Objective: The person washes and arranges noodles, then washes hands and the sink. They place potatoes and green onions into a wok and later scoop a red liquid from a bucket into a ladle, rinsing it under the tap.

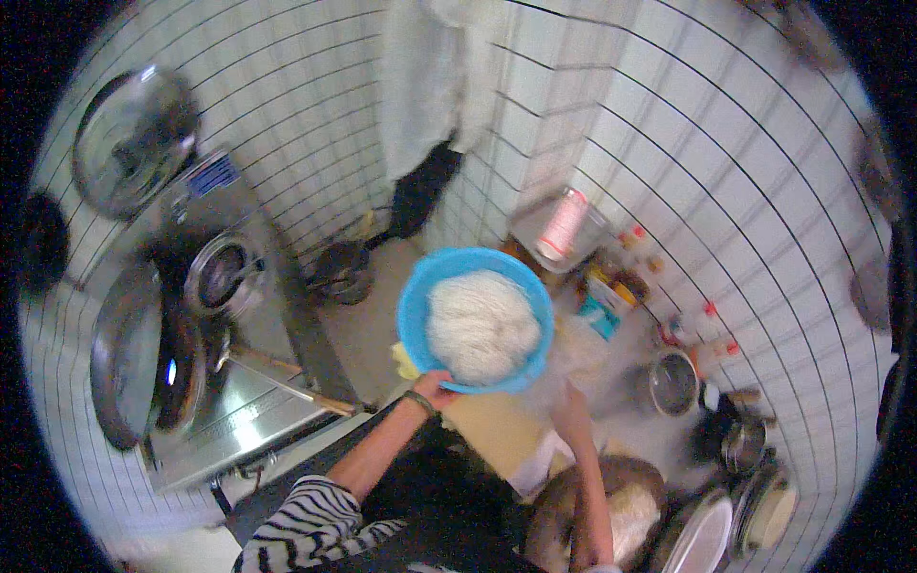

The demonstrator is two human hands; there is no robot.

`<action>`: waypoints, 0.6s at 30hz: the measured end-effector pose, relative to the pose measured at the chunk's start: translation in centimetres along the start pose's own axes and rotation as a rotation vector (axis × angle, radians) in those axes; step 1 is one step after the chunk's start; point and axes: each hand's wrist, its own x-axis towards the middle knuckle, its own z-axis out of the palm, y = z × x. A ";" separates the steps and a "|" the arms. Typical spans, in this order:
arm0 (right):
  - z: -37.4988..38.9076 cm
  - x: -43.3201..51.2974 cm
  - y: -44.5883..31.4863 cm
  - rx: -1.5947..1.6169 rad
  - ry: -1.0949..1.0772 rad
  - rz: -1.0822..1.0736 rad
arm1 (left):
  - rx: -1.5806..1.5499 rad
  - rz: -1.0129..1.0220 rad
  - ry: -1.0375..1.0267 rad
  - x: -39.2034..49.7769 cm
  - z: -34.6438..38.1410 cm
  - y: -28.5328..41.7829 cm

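My left hand (433, 392) grips the near rim of a blue plastic basin (410, 315). Inside lies a heap of fine white strands (483, 326), which look like rice noodles. To the right of the basin and slightly below it, my right hand (571, 417) reaches over the counter. Its fingers are blurred against a pale, translucent patch that may be plastic film, so I cannot tell whether they hold it. A tan board (494, 430) shows below the basin, with a whitish cloth or paper (541, 458) by my right wrist.
On the left, a gas stove (251, 422) bears a large wok (129, 358) and wooden-handled utensils (286, 387). At the back right, a pink-and-white container (562, 223) lies in a clear tray (598, 240). A round brown vessel (634, 469), a cup (673, 383) and stacked lids (766, 512) occupy the right.
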 end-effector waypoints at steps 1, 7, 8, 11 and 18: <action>-0.1 -0.9 0.0 -0.243 0.080 -0.210 | 0.039 -0.011 -0.014 -0.9 0.0 0.2; -3.9 -9.0 -2.1 0.155 0.166 0.018 | 0.062 0.156 -0.213 -12.3 -3.2 1.6; -4.0 -9.9 -2.7 0.126 0.128 0.106 | 0.037 0.120 -0.251 -14.9 -4.6 2.2; -2.8 -12.7 -4.5 0.094 0.317 -0.251 | 0.086 0.198 -0.264 -23.5 -10.1 3.8; 1.1 -18.4 -9.9 0.002 0.106 -0.255 | 0.014 0.452 -0.145 -42.1 -19.5 8.9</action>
